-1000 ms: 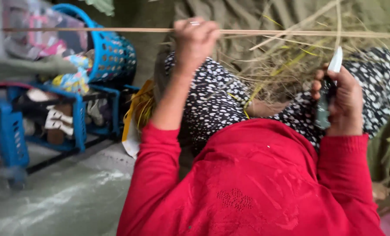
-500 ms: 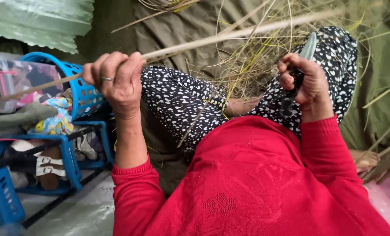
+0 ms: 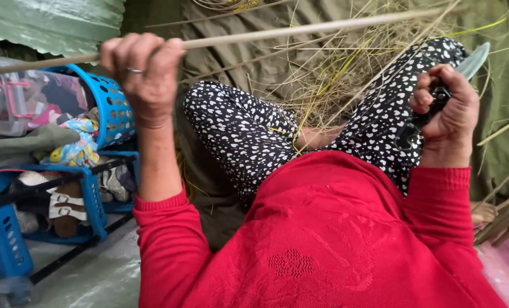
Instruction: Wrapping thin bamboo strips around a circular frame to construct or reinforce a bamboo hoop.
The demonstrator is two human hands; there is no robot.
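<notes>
My left hand point(image 3: 144, 73), with a ring on one finger, is closed around a long pale bamboo stick point(image 3: 300, 28) that runs across the upper part of the view. My right hand point(image 3: 445, 117) grips the dark handle of a knife point(image 3: 472, 59); its light blade points up and to the right, apart from the stick. Below both hands are my red sleeves and my crossed legs in black trousers with white hearts point(image 3: 249, 134).
Thin dry strips and shavings point(image 3: 334, 74) lie heaped on an olive cloth point(image 3: 254, 63) past my knees. A blue plastic basket point(image 3: 113, 108) and a blue rack with sandals point(image 3: 66, 202) stand at the left. More sticks point(image 3: 502, 219) lie at the right edge.
The stick and my left hand have moved right and lower in view as my head tilted down; the stick now slopes up to the right. My right hand keeps the knife.
</notes>
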